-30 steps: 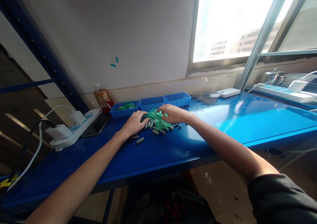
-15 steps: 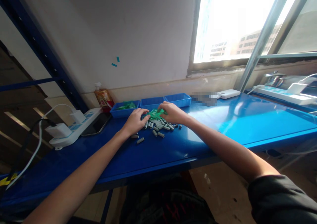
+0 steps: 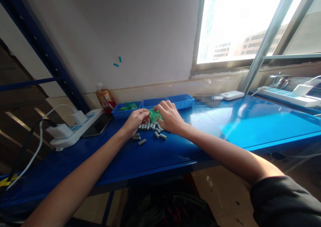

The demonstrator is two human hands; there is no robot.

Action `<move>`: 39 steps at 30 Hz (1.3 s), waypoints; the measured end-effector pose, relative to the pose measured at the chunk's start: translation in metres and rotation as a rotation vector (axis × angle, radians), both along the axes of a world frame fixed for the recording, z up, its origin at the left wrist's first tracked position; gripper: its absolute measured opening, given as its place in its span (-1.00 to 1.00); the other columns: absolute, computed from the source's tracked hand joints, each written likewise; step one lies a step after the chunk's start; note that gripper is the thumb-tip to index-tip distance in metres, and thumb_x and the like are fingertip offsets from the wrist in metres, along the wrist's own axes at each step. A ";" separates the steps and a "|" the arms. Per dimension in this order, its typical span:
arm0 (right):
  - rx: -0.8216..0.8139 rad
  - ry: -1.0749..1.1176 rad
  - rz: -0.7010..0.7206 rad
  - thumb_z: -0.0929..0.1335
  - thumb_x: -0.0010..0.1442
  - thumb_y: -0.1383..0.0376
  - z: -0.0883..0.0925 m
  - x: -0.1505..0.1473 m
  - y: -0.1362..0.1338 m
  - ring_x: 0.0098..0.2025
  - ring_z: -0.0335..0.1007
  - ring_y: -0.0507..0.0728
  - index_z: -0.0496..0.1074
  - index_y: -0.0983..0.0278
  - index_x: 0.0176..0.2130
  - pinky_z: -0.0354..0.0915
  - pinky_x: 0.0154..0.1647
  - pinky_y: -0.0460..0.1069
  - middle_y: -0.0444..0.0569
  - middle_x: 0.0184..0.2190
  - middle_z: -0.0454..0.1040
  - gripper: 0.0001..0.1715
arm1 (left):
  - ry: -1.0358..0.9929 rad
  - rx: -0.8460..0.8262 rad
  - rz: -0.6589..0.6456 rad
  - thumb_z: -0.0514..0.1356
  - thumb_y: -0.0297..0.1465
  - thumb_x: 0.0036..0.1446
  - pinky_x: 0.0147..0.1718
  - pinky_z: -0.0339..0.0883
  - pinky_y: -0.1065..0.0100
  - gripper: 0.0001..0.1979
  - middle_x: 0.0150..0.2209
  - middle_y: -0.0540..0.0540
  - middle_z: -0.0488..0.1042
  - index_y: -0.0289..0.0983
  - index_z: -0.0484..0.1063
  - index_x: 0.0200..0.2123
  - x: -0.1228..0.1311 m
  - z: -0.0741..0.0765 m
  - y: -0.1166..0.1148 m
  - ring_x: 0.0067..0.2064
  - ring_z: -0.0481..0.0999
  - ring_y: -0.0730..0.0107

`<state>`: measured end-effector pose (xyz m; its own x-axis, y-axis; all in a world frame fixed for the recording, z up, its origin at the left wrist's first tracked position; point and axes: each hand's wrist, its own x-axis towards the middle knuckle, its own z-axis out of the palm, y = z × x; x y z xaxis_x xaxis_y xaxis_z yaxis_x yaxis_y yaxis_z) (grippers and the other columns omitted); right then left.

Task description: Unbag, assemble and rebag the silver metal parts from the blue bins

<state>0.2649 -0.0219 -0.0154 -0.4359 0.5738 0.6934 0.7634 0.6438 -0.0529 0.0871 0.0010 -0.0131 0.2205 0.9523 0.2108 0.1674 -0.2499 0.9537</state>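
Observation:
My left hand [image 3: 135, 120] is closed, with thumb and fingertips pinched at the left edge of a piece of green see-through plastic [image 3: 153, 116]. My right hand [image 3: 171, 116] arches over the right side of that plastic, its fingers curved and its thumb apart from them. Whether the right fingertips touch it is hard to see. Under and in front of the hands lie several small grey cylinders [image 3: 151, 126], some side by side in a row and some loose. A little red shows below the left fingers. The right hand hides part of the pile.
Behind the hands stand joined blue bins [image 3: 154, 103]; the left one holds more green plastic [image 3: 130, 106]. At left are a bottle [image 3: 104, 98], a phone [image 3: 97, 128] and a power strip [image 3: 75, 133] with plugs. A white power bank [image 3: 232, 95] lies at right on the blue table [image 3: 190, 146].
My left fingers have closed at the plastic's left edge. My right hand has shifted slightly left and nearer to me, covering more of the cylinders. The row of cylinders at left shows more.

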 end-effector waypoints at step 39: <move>-0.178 0.119 -0.157 0.22 0.27 0.07 -0.001 0.001 0.008 -0.19 0.16 0.19 0.48 0.27 -0.38 0.16 -0.05 0.09 0.04 -0.35 0.31 -0.58 | 0.748 0.851 0.127 0.01 -0.30 0.25 -0.18 0.31 0.31 -0.72 -0.27 -0.12 0.51 -0.25 0.48 -0.18 -0.014 -0.005 0.002 -0.21 0.48 0.27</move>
